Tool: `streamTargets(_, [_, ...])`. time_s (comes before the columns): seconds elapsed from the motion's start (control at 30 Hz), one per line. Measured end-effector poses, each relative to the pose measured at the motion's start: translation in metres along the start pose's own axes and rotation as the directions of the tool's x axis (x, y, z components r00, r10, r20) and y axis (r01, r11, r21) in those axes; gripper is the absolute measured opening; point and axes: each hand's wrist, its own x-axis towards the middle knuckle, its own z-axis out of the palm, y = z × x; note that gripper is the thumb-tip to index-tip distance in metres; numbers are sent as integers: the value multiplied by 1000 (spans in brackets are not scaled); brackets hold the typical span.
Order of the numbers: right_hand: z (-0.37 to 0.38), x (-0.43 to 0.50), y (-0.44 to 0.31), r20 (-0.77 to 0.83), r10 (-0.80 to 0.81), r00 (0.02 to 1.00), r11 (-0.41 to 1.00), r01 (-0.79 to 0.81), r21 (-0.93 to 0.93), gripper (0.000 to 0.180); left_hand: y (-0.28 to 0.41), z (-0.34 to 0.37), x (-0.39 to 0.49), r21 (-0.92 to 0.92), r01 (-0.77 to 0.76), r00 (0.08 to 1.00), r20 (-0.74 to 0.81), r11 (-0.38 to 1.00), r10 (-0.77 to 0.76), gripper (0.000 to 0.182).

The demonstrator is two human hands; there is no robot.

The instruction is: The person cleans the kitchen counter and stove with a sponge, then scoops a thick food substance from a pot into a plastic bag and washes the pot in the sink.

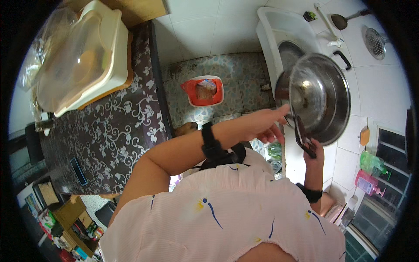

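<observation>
A large stainless steel pot [322, 98] with black side handles is tilted over the edge of the white sink [269, 49], its shiny inside in view. My right hand [315, 152] grips the near black handle [302, 139]. The far handle [343, 60] sticks out by the tiled wall. My left hand [270, 126] reaches across to the pot's near rim with its fingers apart. It is blurred, and whether its fingertips touch the rim I cannot tell. Farther back, a round metal basin [291, 52] lies in the sink.
A bin with a red liner [199, 95] stands on the tiled floor, near a brown dog's muzzle [188, 128]. Left is a patterned table [131, 104] bearing a lidded box [81, 65] and phone [78, 171]. A skimmer [374, 43] and soap bottles [370, 163] line the right wall.
</observation>
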Motion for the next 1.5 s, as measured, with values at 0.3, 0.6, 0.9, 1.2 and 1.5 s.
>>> streamTargets(0.3, [-128,-8,0,-156,24,987,975,11,220,11,-64,-140,-71,768,624,363,-446,142,818,55])
streamTargets(0.6, [-155,14,-1,-8,86,996,920,-77,383,4,-146,-177,-114,475,876,380,-784,80,491,75])
streamTargets(0.9, [-172,32,-8,31,73,997,875,-79,478,8,-130,-173,-116,472,881,447,-823,-17,350,87])
streamTargets(1.2, [-155,10,-5,65,63,996,812,-89,576,15,-127,-176,-116,500,866,466,-813,9,348,92])
streamTargets(1.5, [-130,-8,-9,-97,110,989,784,-27,620,26,-126,-183,-114,492,870,472,-813,-33,340,91])
